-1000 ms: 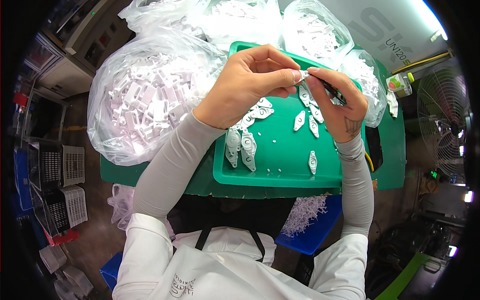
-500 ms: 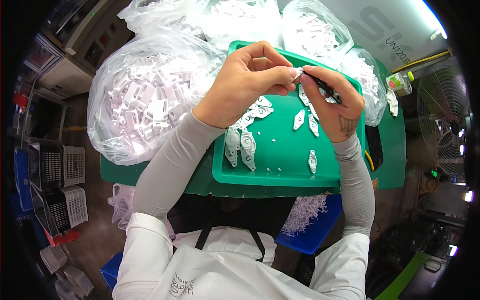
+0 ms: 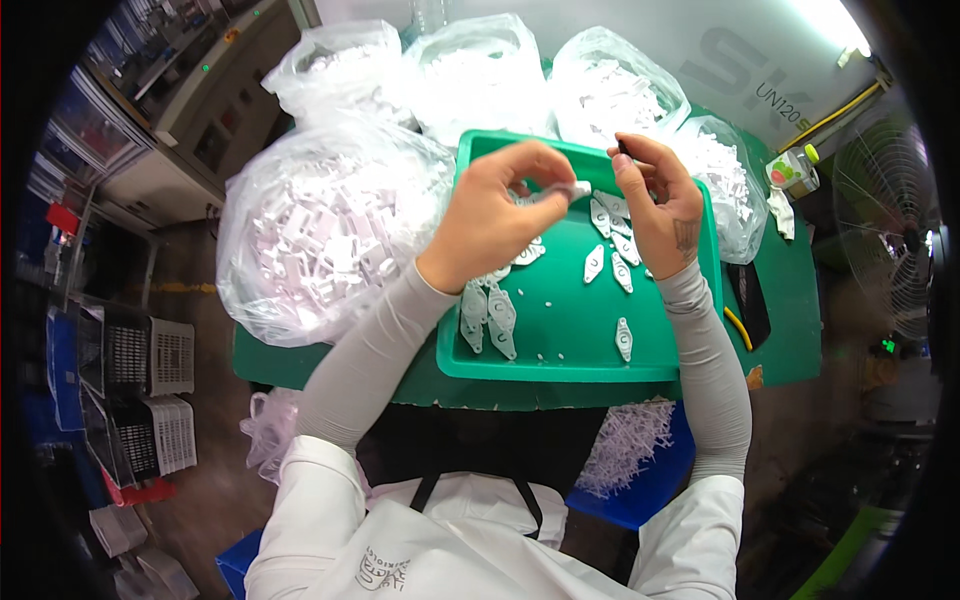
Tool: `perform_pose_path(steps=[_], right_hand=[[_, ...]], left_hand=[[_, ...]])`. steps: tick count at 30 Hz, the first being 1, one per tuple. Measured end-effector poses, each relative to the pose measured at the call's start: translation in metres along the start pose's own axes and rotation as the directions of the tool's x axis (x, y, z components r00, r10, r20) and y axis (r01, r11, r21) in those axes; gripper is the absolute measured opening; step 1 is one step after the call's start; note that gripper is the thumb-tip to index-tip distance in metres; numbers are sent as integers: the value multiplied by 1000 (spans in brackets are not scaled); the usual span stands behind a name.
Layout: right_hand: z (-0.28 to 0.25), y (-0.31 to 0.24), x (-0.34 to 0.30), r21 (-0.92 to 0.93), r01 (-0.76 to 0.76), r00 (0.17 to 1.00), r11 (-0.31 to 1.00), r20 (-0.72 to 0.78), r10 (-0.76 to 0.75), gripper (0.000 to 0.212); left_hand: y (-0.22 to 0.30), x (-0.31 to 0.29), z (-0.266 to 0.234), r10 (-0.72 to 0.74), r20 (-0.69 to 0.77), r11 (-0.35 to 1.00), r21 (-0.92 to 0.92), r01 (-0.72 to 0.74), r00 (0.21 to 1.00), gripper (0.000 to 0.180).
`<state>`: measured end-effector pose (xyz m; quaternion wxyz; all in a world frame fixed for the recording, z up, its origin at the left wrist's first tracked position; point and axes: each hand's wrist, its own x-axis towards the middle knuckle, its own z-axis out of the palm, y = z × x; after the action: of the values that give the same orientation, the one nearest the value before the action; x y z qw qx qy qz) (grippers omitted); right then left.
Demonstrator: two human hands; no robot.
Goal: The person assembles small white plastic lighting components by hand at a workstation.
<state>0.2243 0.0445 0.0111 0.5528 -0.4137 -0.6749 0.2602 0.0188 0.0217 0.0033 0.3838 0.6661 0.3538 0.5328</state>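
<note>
My left hand (image 3: pixel 505 210) is raised over the green tray (image 3: pixel 560 373), pinching a small white plastic part (image 3: pixel 580 189) between thumb and fingers. To its right, my right hand (image 3: pixel 665 195) curls round a slim black tool (image 3: pixel 624 149); only its tip shows, so its kind is unclear. The two hands are apart. Flat white diamond-shaped plastic pieces (image 3: pixel 624 340) lie in the tray, several below my right hand. More of them (image 3: pixel 500 325) sit along the tray's left side, partly hidden by my left hand. Tiny white scraps (image 3: pixel 548 304) are scattered on the tray floor.
A big clear bag of white parts (image 3: pixel 320 225) stands left of the tray; more filled bags (image 3: pixel 475 85) line the back. A yellow-handled tool (image 3: pixel 738 328) and a bottle (image 3: pixel 795 170) are at right. Below the table edge, a blue bin (image 3: pixel 680 470) holds thin white scraps.
My hands have separated: the left holds the white part away from the black tool, and the right has drawn back to the right. The whole view has shifted slightly.
</note>
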Motion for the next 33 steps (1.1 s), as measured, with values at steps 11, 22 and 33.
perform_pose_path(steps=[11, 22, 33], right_hand=[[-19, 23, 17, -257, 28, 993, 966, -102, -56, 28], [-22, 24, 15, -248, -17, 993, 969, -116, -13, 25], [-18, 26, 17, -238, 5, 995, 971, -99, -29, 25]], left_hand=[[47, 73, -41, 249, -171, 758, 647, -82, 953, 18], [-9, 20, 4, -250, 456, 485, 823, -297, 854, 31], [-33, 3, 6, -35, 420, 576, 750, -325, 907, 27]])
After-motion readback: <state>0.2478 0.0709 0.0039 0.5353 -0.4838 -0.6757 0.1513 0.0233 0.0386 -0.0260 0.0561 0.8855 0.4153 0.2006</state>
